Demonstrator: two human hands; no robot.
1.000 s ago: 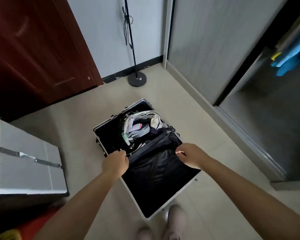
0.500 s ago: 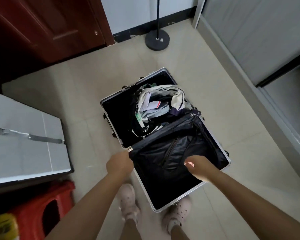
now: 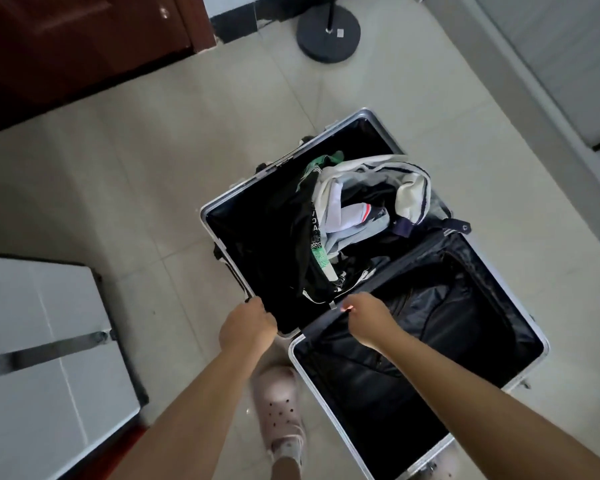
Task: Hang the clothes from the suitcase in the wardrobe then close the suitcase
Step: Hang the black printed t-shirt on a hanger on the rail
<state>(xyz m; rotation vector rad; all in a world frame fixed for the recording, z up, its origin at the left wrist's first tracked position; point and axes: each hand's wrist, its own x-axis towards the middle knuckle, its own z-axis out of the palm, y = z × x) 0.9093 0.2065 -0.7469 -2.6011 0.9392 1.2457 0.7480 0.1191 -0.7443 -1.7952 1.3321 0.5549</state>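
Where the silver-framed suitcase point(image 3: 520, 289) lies flat and fully open on the pale tiled floor point(image 3: 136, 188), its far half holds a jumbled heap of clothes point(image 3: 357, 206) in white, grey, black and green, and its near half shows only a dark lining panel point(image 3: 430, 327). The left hand point(image 3: 246, 323) is curled closed on the frame at the near corner of the far half. The right hand point(image 3: 369, 318) is closed in a pinch on the upper edge of the lining panel, beside the hinge line. A foot in a pink clog point(image 3: 281, 410) stands on the tiles between the forearms. A white cabinet point(image 3: 42, 358) sits to the left; a round black stand base point(image 3: 328, 31) and a dark red door point(image 3: 77, 39) lie beyond.
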